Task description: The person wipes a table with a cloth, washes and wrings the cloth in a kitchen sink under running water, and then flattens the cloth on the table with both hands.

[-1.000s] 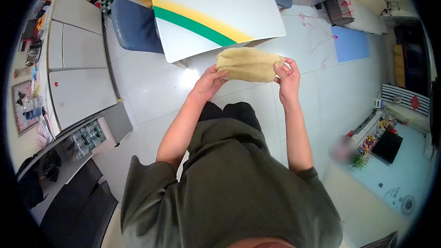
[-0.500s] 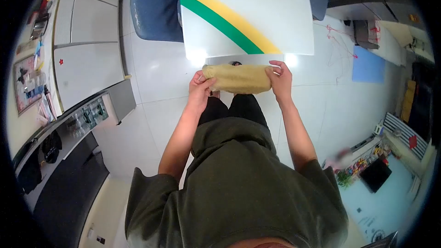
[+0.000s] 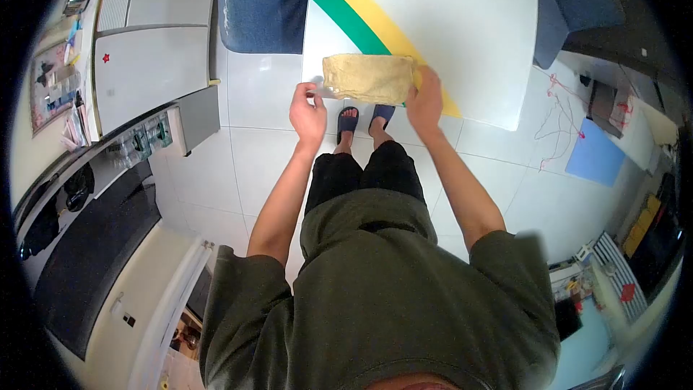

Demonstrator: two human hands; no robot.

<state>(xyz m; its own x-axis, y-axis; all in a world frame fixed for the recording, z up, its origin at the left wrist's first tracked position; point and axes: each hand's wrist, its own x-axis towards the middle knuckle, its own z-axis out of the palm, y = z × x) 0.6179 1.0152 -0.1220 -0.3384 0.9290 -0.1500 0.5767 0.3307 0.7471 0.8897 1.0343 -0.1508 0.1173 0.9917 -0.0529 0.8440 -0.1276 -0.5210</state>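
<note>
A folded yellow cloth [image 3: 369,78] lies flat between my hands, over the near edge of the white table [image 3: 476,43]. My right hand [image 3: 424,105] grips its right end, with the thumb and fingertips partly hidden by the cloth. At the lower left corner, my left hand [image 3: 308,119] pinches with thumb and forefinger at a pale, blurred bit at the cloth's edge. Whether that bit is cloth or clear plastic I cannot tell. The cloth covers part of the table's green and yellow stripes.
A blue chair [image 3: 263,7] stands at the table's left and another blue chair [image 3: 585,0] at its right. White cabinets [image 3: 151,72] line the left side. On the tiled floor at right lie red string [image 3: 556,115] and a blue sheet [image 3: 595,152]. My sandalled feet are below the cloth.
The cloth has moved forward, from above my legs to the table's near edge, and now shows a broader, flatter face. My left hand has shifted to its lower left corner.
</note>
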